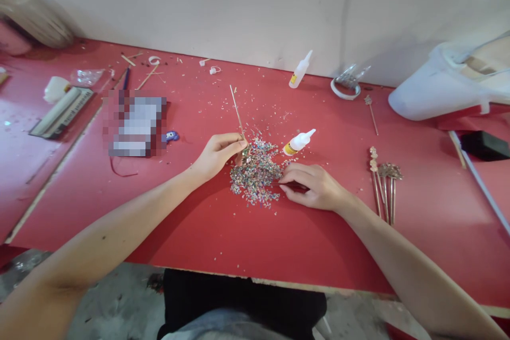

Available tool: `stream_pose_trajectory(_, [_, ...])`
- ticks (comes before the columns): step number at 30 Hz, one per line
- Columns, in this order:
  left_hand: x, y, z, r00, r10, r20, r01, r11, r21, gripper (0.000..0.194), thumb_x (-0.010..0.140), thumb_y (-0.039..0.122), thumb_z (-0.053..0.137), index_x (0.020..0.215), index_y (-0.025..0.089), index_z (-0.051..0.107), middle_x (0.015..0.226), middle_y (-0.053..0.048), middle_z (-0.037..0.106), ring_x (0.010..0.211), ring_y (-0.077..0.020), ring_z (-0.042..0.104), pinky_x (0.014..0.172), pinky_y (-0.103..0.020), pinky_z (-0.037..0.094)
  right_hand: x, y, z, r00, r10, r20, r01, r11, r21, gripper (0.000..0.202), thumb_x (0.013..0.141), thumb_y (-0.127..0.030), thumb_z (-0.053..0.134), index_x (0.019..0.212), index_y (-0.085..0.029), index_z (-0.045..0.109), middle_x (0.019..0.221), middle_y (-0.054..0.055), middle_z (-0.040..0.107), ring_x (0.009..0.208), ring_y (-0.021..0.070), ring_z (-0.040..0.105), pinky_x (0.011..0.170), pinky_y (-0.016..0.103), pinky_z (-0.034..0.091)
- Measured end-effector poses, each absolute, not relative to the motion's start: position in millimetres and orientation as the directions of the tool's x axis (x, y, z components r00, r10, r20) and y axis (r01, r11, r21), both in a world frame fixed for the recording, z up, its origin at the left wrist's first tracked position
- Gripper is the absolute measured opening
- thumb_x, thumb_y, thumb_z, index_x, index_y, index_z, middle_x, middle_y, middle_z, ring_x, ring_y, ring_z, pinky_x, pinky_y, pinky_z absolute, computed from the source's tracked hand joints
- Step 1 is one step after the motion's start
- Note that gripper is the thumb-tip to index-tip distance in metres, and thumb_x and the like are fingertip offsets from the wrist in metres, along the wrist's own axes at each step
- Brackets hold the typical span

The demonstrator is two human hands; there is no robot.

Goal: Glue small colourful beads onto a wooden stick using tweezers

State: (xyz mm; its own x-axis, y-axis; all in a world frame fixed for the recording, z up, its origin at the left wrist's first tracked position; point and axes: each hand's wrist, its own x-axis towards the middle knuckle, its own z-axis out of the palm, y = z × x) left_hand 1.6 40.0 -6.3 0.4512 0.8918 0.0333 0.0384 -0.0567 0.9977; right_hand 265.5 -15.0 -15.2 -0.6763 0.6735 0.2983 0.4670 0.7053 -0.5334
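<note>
A pile of small multicoloured shiny chips (255, 172) lies on the red table. At its upper left edge, my left hand (217, 156) pinches a hair stick (236, 105). The metal shaft slants up and away, while the ornamental head is low among the fingers and partly hidden. My right hand (313, 186) is closed on a thin metal tool (275, 184), its tip over the right side of the pile. Whether this is tweezers or a needle I cannot tell. Just beyond that hand a white glue bottle (297, 143) with a yellow label leans over.
Farther back stand a second glue bottle (300, 70) and a roll of tape (345, 88). On the right lie several hair sticks (385, 186) and a white bucket (422, 87). A blurred-out flat object (137, 126), a blue trinket (172, 136) and a long box (61, 112) lie left.
</note>
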Motion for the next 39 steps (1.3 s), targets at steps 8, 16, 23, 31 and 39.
stream_pose_trajectory(8, [2.1, 39.5, -5.2, 0.455, 0.890, 0.035, 0.029, -0.054, 0.998, 0.030, 0.088, 0.033, 0.056, 0.062, 0.017, 0.056, 0.053, 0.001, 0.058, 0.049, -0.0087, 0.050, 0.051, -0.023, 0.037, 258.5, -17.6, -15.9, -0.567, 0.763, 0.310, 0.516, 0.622, -0.589, 0.007, 0.086, -0.017, 0.058, 0.091, -0.021, 0.060, 0.080, 0.002, 0.061, 0.062, 0.0104, 0.054, 0.058, 0.023, 0.045])
stream_pose_trajectory(16, [1.1, 40.8, -7.2, 0.444, 0.895, 0.035, 0.043, -0.060, 0.997, 0.030, 0.089, 0.034, 0.056, 0.063, 0.017, 0.056, 0.053, 0.001, 0.058, 0.049, -0.0088, 0.051, 0.051, -0.023, 0.037, 260.6, -16.3, -15.3, -0.554, 0.755, 0.351, 0.507, 0.640, -0.577, 0.007, 0.086, -0.016, 0.057, 0.090, -0.021, 0.058, 0.080, 0.002, 0.061, 0.060, 0.0098, 0.052, 0.054, 0.022, 0.043])
stream_pose_trajectory(23, [1.3, 40.5, -6.4, 0.446, 0.894, 0.038, 0.051, -0.068, 0.996, 0.031, 0.089, 0.034, 0.056, 0.063, 0.017, 0.056, 0.052, 0.001, 0.058, 0.049, -0.0093, 0.051, 0.050, -0.023, 0.037, 258.9, -17.2, -16.3, -0.614, 0.741, 0.271, 0.536, 0.644, -0.546, 0.005, 0.089, -0.020, 0.056, 0.091, -0.021, 0.061, 0.080, 0.001, 0.062, 0.063, 0.0104, 0.055, 0.059, 0.023, 0.044])
stream_pose_trajectory(31, [0.4, 40.2, -7.9, 0.442, 0.896, 0.027, 0.052, -0.056, 0.997, 0.032, 0.089, 0.034, 0.056, 0.063, 0.016, 0.056, 0.053, 0.001, 0.058, 0.050, -0.0092, 0.052, 0.051, -0.023, 0.038, 256.3, -15.1, -14.9, -0.556, 0.765, 0.324, 0.465, 0.610, -0.642, 0.013, 0.095, -0.026, 0.054, 0.101, -0.021, 0.065, 0.084, 0.004, 0.067, 0.073, 0.0137, 0.062, 0.066, 0.025, 0.050])
stream_pose_trajectory(39, [0.5, 40.5, -7.7, 0.448, 0.894, 0.025, 0.052, -0.053, 0.997, 0.032, 0.089, 0.035, 0.056, 0.063, 0.017, 0.056, 0.053, 0.001, 0.058, 0.049, -0.0094, 0.051, 0.050, -0.023, 0.038, 255.5, -22.9, -4.0, -0.548, 0.835, -0.041, 0.226, 0.101, -0.969, 0.027, 0.099, -0.038, 0.046, 0.088, -0.018, 0.060, 0.067, -0.001, 0.062, 0.048, 0.0073, 0.054, 0.044, 0.018, 0.044])
